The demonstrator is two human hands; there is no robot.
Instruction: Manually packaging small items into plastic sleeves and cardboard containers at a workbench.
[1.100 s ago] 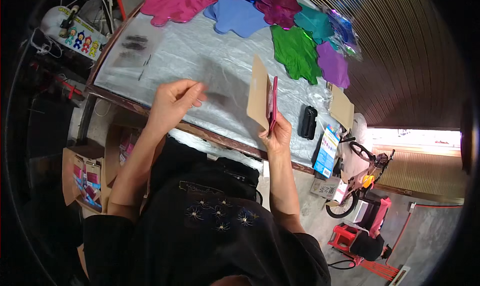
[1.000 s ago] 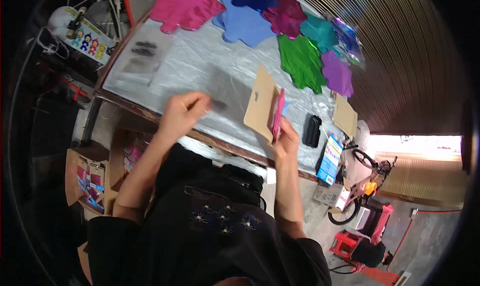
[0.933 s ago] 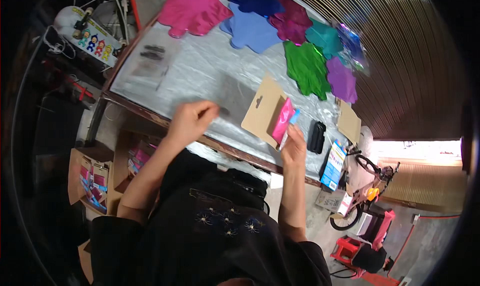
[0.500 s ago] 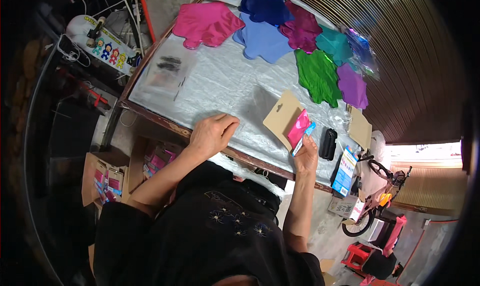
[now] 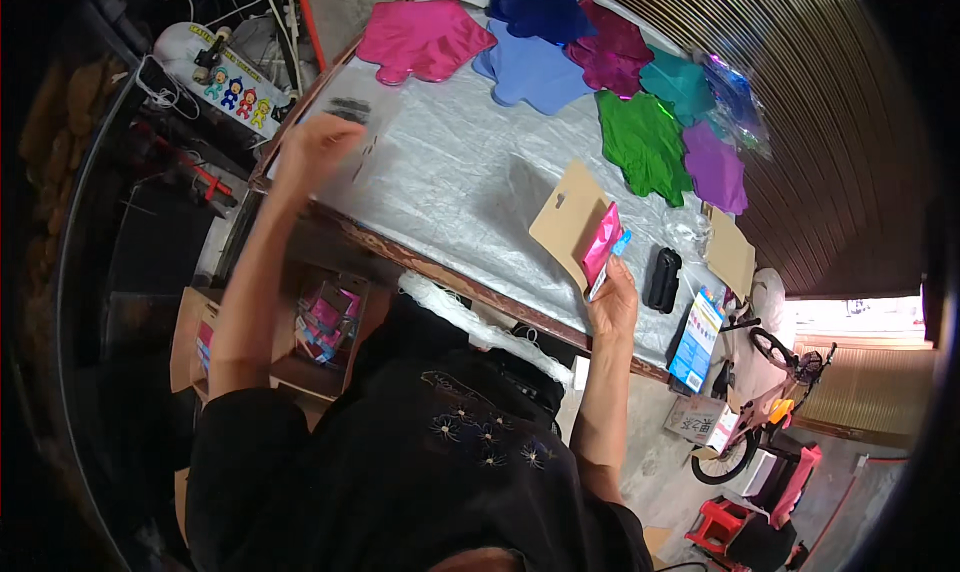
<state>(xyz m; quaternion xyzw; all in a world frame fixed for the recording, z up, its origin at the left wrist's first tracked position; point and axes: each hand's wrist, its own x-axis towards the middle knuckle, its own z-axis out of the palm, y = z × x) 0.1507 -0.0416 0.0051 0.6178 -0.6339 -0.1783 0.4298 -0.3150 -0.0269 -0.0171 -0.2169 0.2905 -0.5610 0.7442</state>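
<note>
My right hand (image 5: pixel 615 300), near the table's front edge, closes on a folded tan cardboard header card (image 5: pixel 568 214). The card has a hang hole and stands tilted open, with a shiny pink foil piece (image 5: pixel 602 242) and a bit of blue on its right side. My left hand (image 5: pixel 318 150) is raised over the table's left end, smeared by motion; whether its fingers hold anything does not show. Just beyond it lie small dark strips (image 5: pixel 350 108) and a few thin dark slivers (image 5: pixel 371 145) on the table.
Foil balloons lie flat along the far side: pink (image 5: pixel 425 40), light blue (image 5: pixel 532 67), green (image 5: pixel 645 144) and purple (image 5: pixel 714 168) among them. A black case (image 5: pixel 663 280) and a blue-white package (image 5: pixel 697 342) sit right. Below the table's left stands an open box (image 5: pixel 295 374) of pink packets.
My left hand has swung left and away from me, from the table's front middle to the dark strips. My right hand still holds the card in nearly the same place.
</note>
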